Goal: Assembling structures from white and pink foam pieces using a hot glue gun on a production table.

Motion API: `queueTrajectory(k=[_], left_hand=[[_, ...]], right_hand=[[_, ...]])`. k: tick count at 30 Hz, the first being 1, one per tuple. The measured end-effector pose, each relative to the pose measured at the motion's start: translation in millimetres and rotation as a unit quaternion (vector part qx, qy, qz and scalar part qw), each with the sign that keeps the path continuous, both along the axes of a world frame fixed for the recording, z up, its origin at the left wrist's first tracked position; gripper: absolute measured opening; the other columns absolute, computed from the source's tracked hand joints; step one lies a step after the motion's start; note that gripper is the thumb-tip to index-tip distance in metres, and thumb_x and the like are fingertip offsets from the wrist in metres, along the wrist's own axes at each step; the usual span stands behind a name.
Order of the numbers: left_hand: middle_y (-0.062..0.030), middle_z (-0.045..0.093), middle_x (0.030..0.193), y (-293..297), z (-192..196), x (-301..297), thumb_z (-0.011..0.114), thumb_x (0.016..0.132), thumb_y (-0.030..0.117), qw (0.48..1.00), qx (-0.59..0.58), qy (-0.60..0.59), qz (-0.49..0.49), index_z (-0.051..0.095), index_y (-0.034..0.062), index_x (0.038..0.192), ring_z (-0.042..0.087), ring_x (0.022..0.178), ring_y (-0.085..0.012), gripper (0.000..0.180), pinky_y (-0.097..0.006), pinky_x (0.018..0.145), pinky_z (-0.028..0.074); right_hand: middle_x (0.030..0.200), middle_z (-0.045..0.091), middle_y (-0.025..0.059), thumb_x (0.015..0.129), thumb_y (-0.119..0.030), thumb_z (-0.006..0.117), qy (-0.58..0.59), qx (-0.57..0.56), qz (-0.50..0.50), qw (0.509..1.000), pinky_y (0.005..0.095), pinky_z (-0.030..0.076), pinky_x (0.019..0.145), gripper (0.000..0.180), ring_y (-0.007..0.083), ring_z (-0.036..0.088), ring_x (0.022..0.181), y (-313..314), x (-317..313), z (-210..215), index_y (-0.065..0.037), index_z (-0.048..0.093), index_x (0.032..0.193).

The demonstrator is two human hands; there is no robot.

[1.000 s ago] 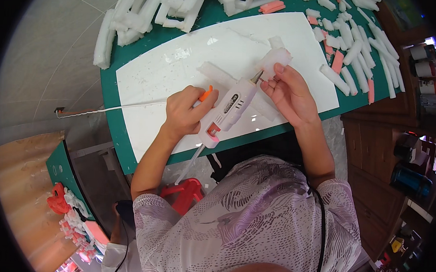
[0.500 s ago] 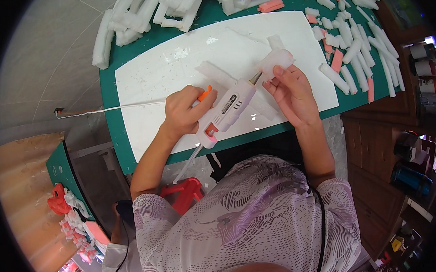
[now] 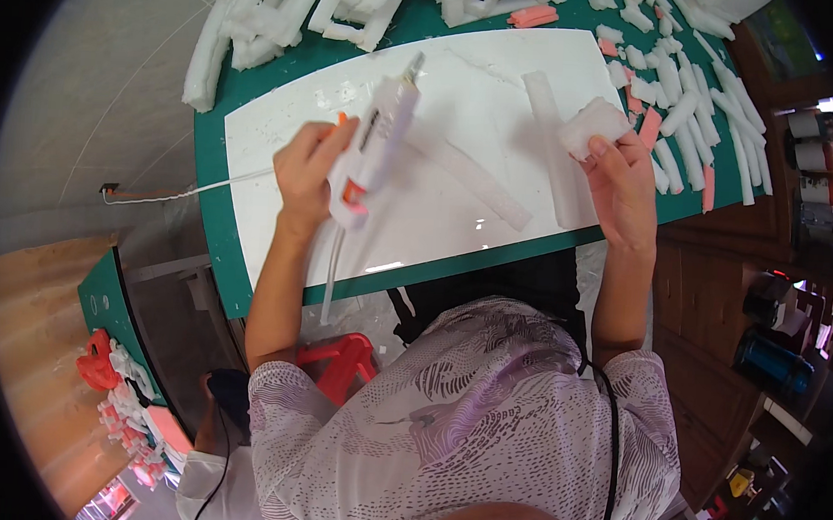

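Note:
My left hand [image 3: 310, 168] is wrapped round the handle of a white hot glue gun [image 3: 378, 140], its metal nozzle pointing away from me and its orange trigger by my fingers. A clear glue stick [image 3: 332, 274] sticks out of its back end. Between thumb and fingers, my right hand [image 3: 620, 191] pinches a small white foam piece [image 3: 595, 128], held above the right side of the white board [image 3: 455, 234]. On the board lie two long white foam strips, one slanting strip [image 3: 477, 183] in the middle and one strip [image 3: 552, 154] beside my right hand.
White foam frames [image 3: 354, 7] are piled at the far left of the green table [image 3: 216, 169]. Loose white and pink foam pieces [image 3: 688, 114] cover its right end. A white cord [image 3: 194, 190] runs off the left edge. A red stool [image 3: 338, 364] stands below; another person [image 3: 212, 480] is at lower left.
The glue gun has swung left and away from the foam piece, its nozzle now pointing farther up. My right hand has moved right with the foam piece. The two strips on the board show more fully.

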State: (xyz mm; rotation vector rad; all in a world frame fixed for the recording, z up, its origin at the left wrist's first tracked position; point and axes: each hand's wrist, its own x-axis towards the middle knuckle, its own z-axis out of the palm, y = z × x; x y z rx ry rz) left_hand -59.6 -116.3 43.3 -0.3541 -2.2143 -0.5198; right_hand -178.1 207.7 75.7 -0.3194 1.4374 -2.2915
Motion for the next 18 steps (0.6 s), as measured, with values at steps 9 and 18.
queueTrajectory(k=[9, 18], left_hand=[[-0.0136, 0.061, 0.080, -8, -4, -1, 0.073, 0.075, 0.029, 0.997, 0.071, -0.037, -0.009, 0.068, -0.0014, 0.106, 0.061, 0.064, -0.0235, 0.044, -0.030, 0.055, 0.047], [-0.0115, 0.062, 0.081, -11, -2, -6, 0.078, 0.063, 0.023, 0.996, 0.046, -0.076, -0.004, 0.070, 0.0015, 0.105, 0.062, 0.065, -0.0219, 0.048, -0.029, 0.055, 0.047]], right_hand=[[0.138, 0.050, 0.0190, 0.088, -0.016, 0.065, 0.000, 0.025, 0.081, 0.996, 0.0370, 0.041, 0.103, 0.050, 0.0204, 0.056, 0.116, 14, 4, 1, 0.009, 0.050, 0.129], [0.121, 0.060, 0.0131, 0.081, 0.002, 0.068, 0.058, 0.039, 0.105, 0.992, 0.0291, 0.046, 0.097, 0.056, 0.0182, 0.058, 0.111, 12, 5, 0, 0.006, 0.048, 0.133]])
